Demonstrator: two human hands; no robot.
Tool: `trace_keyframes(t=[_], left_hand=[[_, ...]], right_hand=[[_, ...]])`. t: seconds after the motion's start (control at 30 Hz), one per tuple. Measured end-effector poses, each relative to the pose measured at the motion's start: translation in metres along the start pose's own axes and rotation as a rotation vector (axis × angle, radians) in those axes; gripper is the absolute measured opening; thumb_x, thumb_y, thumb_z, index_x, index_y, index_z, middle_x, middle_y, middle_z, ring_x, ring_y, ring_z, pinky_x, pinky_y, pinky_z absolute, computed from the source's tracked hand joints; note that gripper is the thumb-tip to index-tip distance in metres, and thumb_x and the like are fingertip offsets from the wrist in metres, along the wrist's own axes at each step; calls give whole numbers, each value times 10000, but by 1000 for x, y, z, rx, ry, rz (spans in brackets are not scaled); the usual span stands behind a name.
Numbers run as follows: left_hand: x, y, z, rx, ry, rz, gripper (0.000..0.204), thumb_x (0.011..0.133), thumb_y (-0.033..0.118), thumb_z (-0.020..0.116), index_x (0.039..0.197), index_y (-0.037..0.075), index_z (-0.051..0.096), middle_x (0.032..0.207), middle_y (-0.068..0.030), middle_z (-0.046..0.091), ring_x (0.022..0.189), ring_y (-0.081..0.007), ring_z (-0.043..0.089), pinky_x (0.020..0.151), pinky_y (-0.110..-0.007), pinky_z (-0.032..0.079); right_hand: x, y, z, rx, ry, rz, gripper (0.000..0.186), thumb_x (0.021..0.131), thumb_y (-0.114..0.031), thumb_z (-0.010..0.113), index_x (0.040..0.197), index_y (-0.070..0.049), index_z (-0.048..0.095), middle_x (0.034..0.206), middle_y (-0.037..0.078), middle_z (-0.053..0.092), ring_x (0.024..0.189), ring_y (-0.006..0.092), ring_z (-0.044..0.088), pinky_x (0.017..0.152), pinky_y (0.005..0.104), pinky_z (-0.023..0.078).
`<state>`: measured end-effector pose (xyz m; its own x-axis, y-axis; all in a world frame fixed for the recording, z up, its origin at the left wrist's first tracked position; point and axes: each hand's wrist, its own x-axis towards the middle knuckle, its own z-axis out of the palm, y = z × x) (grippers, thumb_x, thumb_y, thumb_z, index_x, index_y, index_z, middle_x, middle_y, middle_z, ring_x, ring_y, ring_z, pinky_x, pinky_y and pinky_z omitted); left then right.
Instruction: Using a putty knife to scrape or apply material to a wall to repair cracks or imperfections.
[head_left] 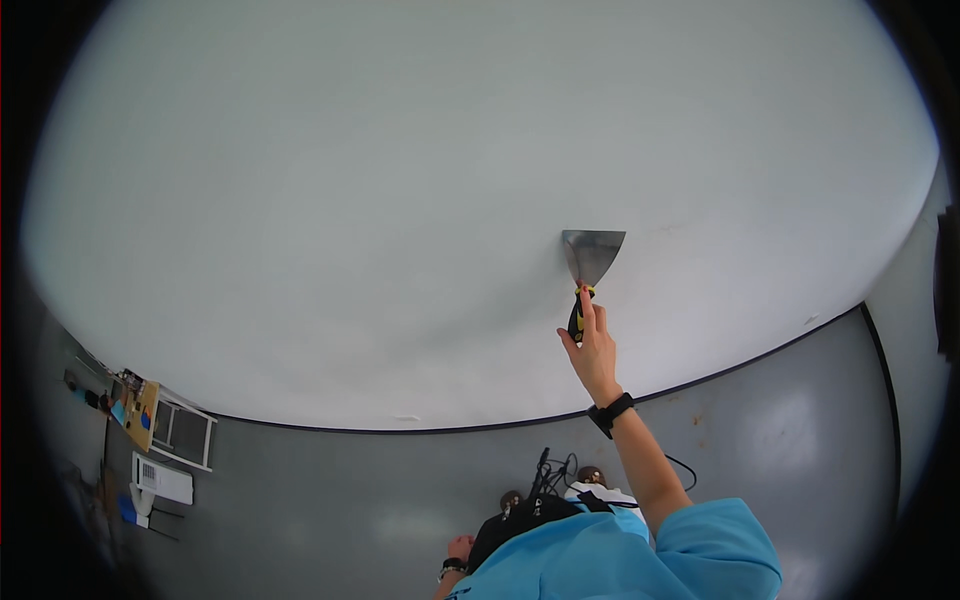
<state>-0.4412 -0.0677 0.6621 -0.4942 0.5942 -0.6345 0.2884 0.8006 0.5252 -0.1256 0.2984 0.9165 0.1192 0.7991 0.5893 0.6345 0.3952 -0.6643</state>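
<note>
My right hand (594,345) is raised in front of a broad white wall (330,200), closed on the black-and-yellow handle of a putty knife (594,255). One finger stretches up along the handle towards the blade. The wide metal blade points upward, its straight edge at or close to the wall; whether it touches I cannot tell. A soft shadow falls on the wall to the left of the knife. My left hand (460,547) hangs low beside my body, a bracelet or watch at its wrist. Its fingers are mostly hidden.
A dark skirting strip (360,431) runs along the wall's foot above the grey floor (330,500). Dark cables (552,474) hang by my body near my feet. At far left stand a wooden-topped table (143,415) with items on it, a white chair (163,480) and a person.
</note>
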Motion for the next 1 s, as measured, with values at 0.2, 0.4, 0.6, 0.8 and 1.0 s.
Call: trace_keyframes(t=[0.2,0.4,0.6,0.8,1.0], left_hand=[[-9,-8,-3,-171,-48,-33,279,926,172,459,1063,0,630,946,-135,675,806,-226,649,693,-331,521],[-11,2,6,-195,4,-77,259,923,144,467,1036,-21,631,928,-142,673,801,-223,649,696,-331,525],[-6,-9,6,-222,7,-81,251,924,133,469,1022,-31,632,926,-141,673,806,-225,648,709,-328,528],[0,-7,12,-262,26,-133,251,929,135,462,1015,-31,628,942,-146,669,806,-228,649,701,-333,532],[12,-29,9,-177,-9,-45,248,933,147,456,1031,-22,608,930,-141,659,801,-236,644,685,-333,532]], right_hand=[[5,-10,-5,-37,-56,-51,797,796,-159,718,1451,-151,264,1094,111,524,793,280,609,617,350,520],[2,-5,-4,-16,-55,-87,782,808,-156,711,1448,-138,262,1099,112,523,831,286,613,638,354,526],[17,-21,-9,41,20,-95,741,808,-102,686,1440,-145,300,1062,127,527,741,283,598,607,356,504],[7,-12,-5,45,6,-110,729,809,-65,666,1438,-141,306,1048,139,526,731,291,594,595,354,497],[24,-34,-9,56,62,-131,731,803,-61,668,1436,-136,309,1050,141,528,714,292,590,588,350,492]])
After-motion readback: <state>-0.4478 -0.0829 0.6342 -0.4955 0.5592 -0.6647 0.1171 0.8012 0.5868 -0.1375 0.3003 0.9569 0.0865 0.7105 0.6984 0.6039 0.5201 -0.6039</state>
